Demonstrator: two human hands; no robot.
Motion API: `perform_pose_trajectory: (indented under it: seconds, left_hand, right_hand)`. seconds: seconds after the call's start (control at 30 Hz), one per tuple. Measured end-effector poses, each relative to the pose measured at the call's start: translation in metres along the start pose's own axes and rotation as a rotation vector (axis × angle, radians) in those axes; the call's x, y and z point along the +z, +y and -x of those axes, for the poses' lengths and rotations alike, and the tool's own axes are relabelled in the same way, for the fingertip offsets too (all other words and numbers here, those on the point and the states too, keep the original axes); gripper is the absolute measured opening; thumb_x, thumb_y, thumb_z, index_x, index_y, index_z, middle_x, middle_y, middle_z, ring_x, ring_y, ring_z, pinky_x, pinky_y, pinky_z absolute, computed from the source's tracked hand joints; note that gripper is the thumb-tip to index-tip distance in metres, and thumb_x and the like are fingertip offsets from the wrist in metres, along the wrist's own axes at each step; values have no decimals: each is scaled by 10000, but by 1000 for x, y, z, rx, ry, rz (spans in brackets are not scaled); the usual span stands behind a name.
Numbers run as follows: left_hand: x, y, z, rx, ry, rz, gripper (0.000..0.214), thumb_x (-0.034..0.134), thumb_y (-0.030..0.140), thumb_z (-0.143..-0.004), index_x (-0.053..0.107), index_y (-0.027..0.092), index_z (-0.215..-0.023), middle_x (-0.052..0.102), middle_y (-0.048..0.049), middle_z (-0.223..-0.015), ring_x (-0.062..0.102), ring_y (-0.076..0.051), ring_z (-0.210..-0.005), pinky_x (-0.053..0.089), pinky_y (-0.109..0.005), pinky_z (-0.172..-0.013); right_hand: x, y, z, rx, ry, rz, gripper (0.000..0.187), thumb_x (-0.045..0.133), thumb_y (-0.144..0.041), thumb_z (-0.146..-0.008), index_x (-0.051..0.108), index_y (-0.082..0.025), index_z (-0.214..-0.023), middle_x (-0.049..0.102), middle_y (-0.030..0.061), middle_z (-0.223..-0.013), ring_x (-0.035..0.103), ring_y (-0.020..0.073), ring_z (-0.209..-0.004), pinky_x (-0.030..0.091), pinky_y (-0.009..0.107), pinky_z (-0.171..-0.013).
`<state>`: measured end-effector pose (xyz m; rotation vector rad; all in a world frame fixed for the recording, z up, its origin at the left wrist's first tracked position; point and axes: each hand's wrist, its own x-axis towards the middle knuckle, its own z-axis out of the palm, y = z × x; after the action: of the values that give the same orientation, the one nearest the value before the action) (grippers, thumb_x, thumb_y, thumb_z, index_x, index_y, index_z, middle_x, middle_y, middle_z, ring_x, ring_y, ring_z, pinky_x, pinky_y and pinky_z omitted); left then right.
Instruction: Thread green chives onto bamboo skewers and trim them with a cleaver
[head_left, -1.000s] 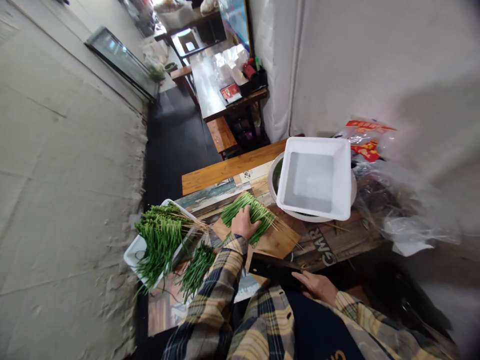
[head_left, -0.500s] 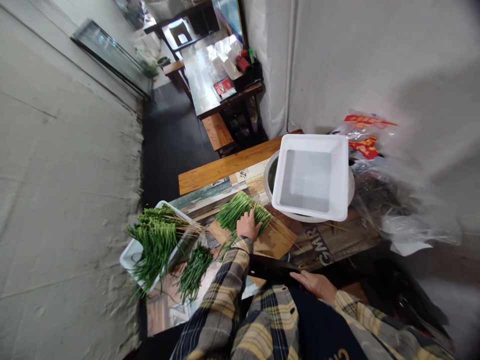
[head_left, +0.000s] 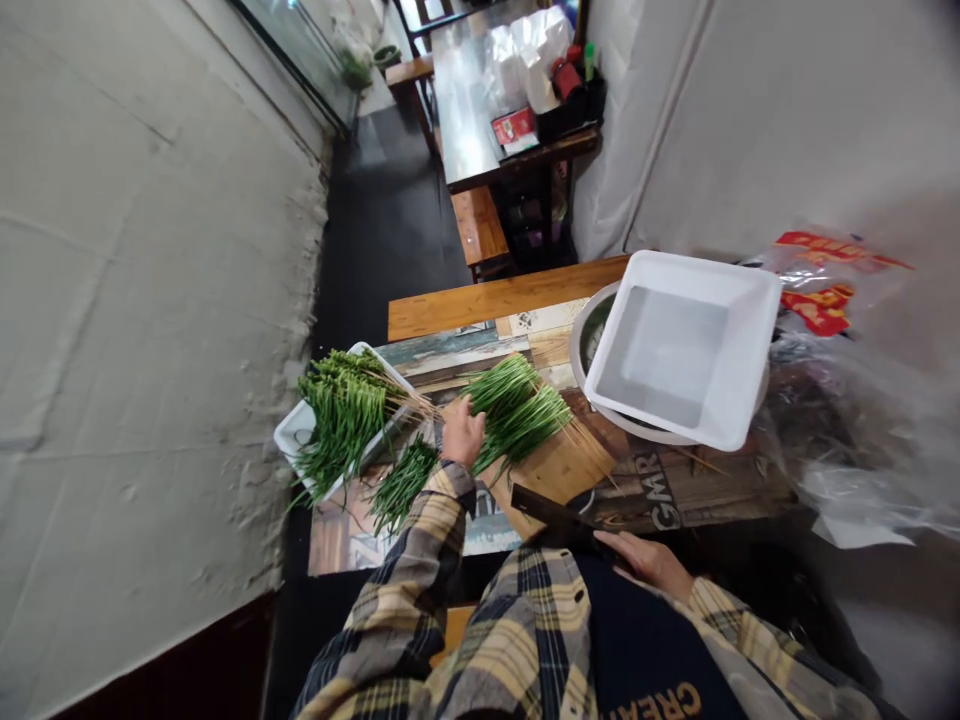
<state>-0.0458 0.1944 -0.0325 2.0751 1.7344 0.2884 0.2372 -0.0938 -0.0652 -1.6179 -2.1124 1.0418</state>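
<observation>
My left hand (head_left: pixel 463 437) is at the left edge of skewered green chives (head_left: pixel 517 408) on a wooden cutting board (head_left: pixel 574 468). Its fingers look curled together, and whatever lies within them is hidden. My right hand (head_left: pixel 651 563) grips the handle of a dark, wide-bladed knife (head_left: pixel 551 510), held low over the board's near edge with the blade pointing left. Left of the board lies a loose heap of chives (head_left: pixel 405 485). Beyond it, more skewered chives (head_left: pixel 341 410) fill a white tray (head_left: pixel 289 432), their sticks pointing right.
An empty white plastic basin (head_left: pixel 679 345) sits tilted on a round metal bowl (head_left: pixel 581 345) at right. Clear plastic bags (head_left: pixel 862 420) lie beside it against the wall. A wooden bench (head_left: pixel 510 297) runs behind the table, and another table (head_left: pixel 472 110) stands farther back.
My left hand has moved off the top of the skewered chives to their left side. The knife is now in view above the board's near edge. The camera view has shifted.
</observation>
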Motion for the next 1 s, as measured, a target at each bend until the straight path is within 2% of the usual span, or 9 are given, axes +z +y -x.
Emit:
perform_pose_trajectory:
  seconds: [0.1,0.17,0.27,0.33,0.43,0.5,0.7,0.87,1.0]
  left_hand:
    - [-7,-35,19,-87,23,3,471,413,342,-899,415,120,-1314,595,-161,-1144,581,-232,-1064,454,-380,-933]
    - [-3,-44,35,-91,1,9,494,489,389,-856,465,130,-1275,596,-164,-1156,567,-251,-1094,444,-380,-950]
    - [13,-38,57,-46,-63,-25,655,606,495,-752,468,157,-1295,561,-164,-1249,504,-290,-1191,387,-397,-1015]
    - [25,-29,65,-1,-111,-107,843,646,543,-693,369,141,-1380,464,-181,-1376,399,-320,-1294,295,-438,-1085]
    - [40,-19,65,22,-169,-200,1044,688,546,-644,206,93,-1452,294,-201,-1496,245,-334,-1388,170,-471,-1136]
    - [45,-16,61,16,-204,-216,1059,699,510,-650,168,77,-1457,301,-214,-1485,252,-330,-1383,177,-468,-1129]
    - [36,-21,52,44,-279,-222,779,663,262,-712,317,90,-1389,526,-194,-1259,508,-314,-1150,372,-412,-970]
    - [32,-23,51,52,-346,-214,403,553,169,-777,529,131,-1177,574,-169,-1158,573,-283,-1026,435,-387,-859]
    - [34,-23,50,35,-376,-195,298,550,175,-791,560,129,-1086,566,-155,-1120,572,-266,-1022,436,-378,-867]
  right_hand:
    - [-11,-8,3,-1,-5,-101,439,455,-221,-883,515,-249,-1317,672,67,-1148,654,179,-1023,539,263,-856]
    - [-14,-13,3,37,30,-125,424,453,-255,-896,518,-246,-1315,652,69,-1208,632,188,-1085,525,286,-911]
    - [-16,-20,1,106,91,-141,418,459,-282,-896,527,-225,-1304,648,81,-1219,625,204,-1101,511,329,-947]
    - [-16,-27,-5,120,126,-145,417,470,-285,-891,529,-206,-1296,653,89,-1209,628,204,-1094,508,334,-951]
    - [-18,-39,-16,93,174,-134,404,489,-282,-886,543,-194,-1277,660,90,-1195,634,194,-1084,515,310,-940]
    - [-18,-48,-24,77,206,-127,392,499,-277,-881,560,-195,-1260,666,84,-1185,638,193,-1077,519,302,-935]
    - [-10,-68,-37,100,209,-146,380,499,-291,-886,566,-185,-1244,672,92,-1165,644,201,-1061,523,314,-928]
    - [-8,-85,-50,173,242,-203,359,485,-337,-895,589,-174,-1198,690,94,-1123,656,215,-1031,536,316,-890]
    - [-14,-97,-66,189,246,-213,357,467,-342,-910,582,-171,-1203,691,92,-1124,656,209,-1033,525,300,-897]
